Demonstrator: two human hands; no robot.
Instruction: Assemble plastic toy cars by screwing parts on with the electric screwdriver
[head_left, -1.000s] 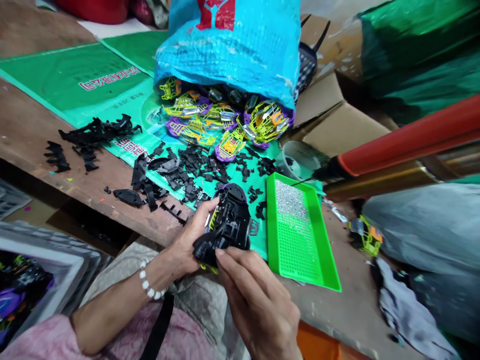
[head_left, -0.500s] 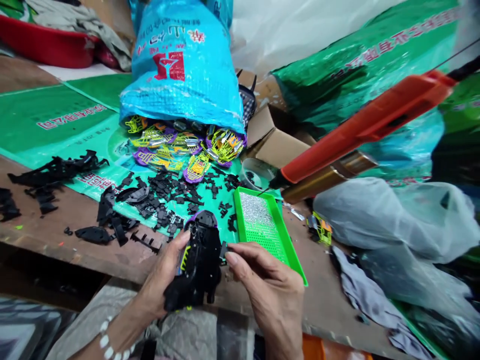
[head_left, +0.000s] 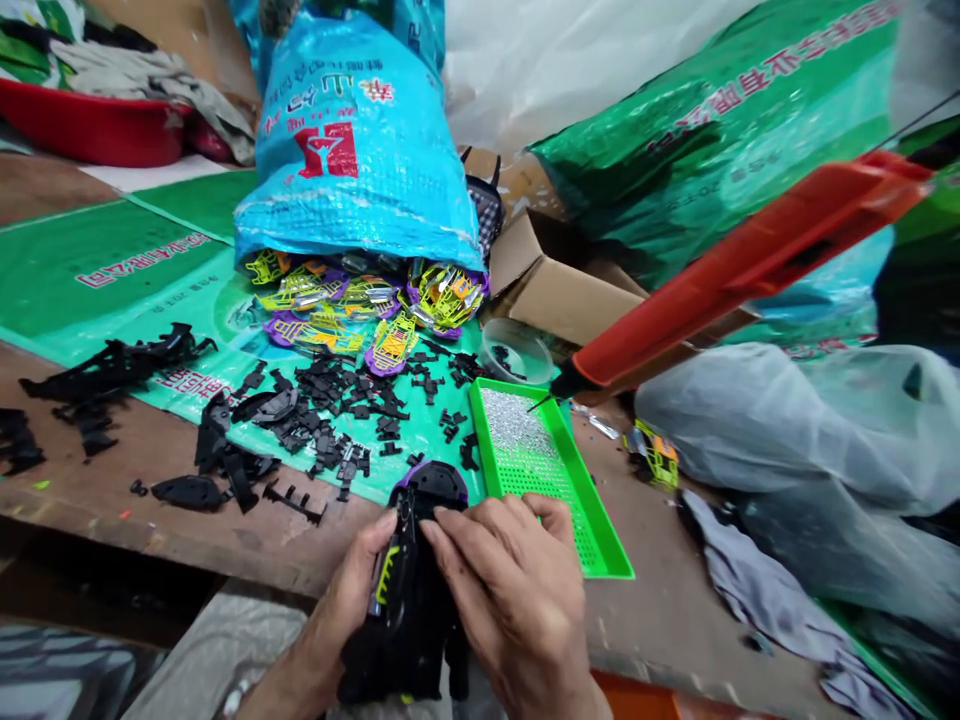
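Evidently, the toy car (head_left: 409,620) is held at the middle of the tabletop's (head_left: 645,610) near edge, mostly in front of it, black underside up and purple-trimmed end pointing away from the person. The left hand (head_left: 341,590) grips its left side, thumb along the edge beside the yellow-green strip; the fingers beneath are hidden. The right hand (head_left: 517,590) bends over the far half, thumb and fingertips gathered close against the underside; whether they pinch a small part, I cannot tell.

It should be light, stiff plastic, a little slick where it shines. The solid sides look like the best hold; the thin yellow-green strip would probably flex or snap under a hard squeeze, and pressing from above calls for support underneath.

Just right of the hands, close to the near edge, lies a bright green tray (head_left: 589,500) with small silver pieces (head_left: 517,425) in its far end, an orange power screwdriver (head_left: 720,280) hanging tip-down over it.
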